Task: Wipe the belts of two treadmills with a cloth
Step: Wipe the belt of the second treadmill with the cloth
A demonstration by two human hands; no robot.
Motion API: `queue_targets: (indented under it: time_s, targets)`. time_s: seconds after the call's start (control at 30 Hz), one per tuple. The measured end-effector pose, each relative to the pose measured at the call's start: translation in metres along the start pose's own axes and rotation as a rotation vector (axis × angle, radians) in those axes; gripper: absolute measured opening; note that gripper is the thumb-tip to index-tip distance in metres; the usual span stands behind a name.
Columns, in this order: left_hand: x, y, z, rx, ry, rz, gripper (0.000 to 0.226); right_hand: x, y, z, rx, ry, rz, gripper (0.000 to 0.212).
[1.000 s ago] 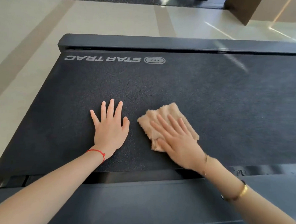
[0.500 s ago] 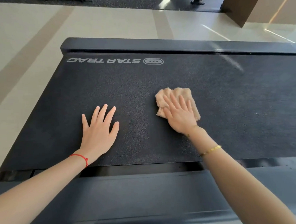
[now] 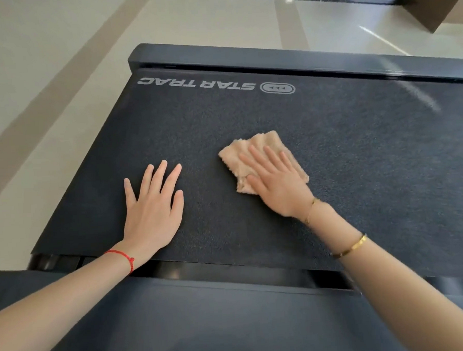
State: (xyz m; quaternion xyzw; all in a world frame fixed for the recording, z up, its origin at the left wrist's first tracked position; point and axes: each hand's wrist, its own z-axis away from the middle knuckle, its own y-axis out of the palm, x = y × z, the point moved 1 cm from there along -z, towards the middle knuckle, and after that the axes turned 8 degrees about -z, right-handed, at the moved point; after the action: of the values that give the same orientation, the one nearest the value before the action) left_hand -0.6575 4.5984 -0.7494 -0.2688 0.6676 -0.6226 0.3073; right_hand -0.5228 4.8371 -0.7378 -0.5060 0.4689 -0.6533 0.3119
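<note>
Across the treadmill belt (image 3: 358, 168), whose long axis runs left to right, unwiped surface extends rightward of the cloth (image 3: 253, 150). The right hand (image 3: 276, 183) presses flat on the beige cloth mid-belt. The left hand (image 3: 151, 206) rests flat, fingers straight, holding nothing.

Bare forearms, no sleeves; a thin red string bracelet (image 3: 122, 257) circles the left wrist, and a slim gold chain (image 3: 310, 210) plus a gold bangle (image 3: 350, 247) circle the right.
</note>
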Motion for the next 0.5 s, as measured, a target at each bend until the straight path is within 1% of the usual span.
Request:
queue_targets:
  time_s: [0.13,0.23,0.37,0.5]
  targets:
    - [-0.002,0.003,0.001,-0.02,-0.005,-0.032,0.055,-0.032,-0.016,-0.064,-0.031,0.124,0.014,0.053]
    - [-0.004,0.004,0.0,-0.004,-0.014,-0.074,0.062,-0.037,-0.021,-0.12,-0.031,0.208,0.023,0.054]
    - [-0.004,0.005,0.0,-0.002,-0.016,-0.103,0.063,-0.019,-0.023,-0.195,-0.012,0.269,0.02,0.055]
    - [-0.005,0.005,-0.001,0.001,-0.016,-0.112,0.061,0.018,-0.014,-0.248,0.038,0.22,0.015,0.056]
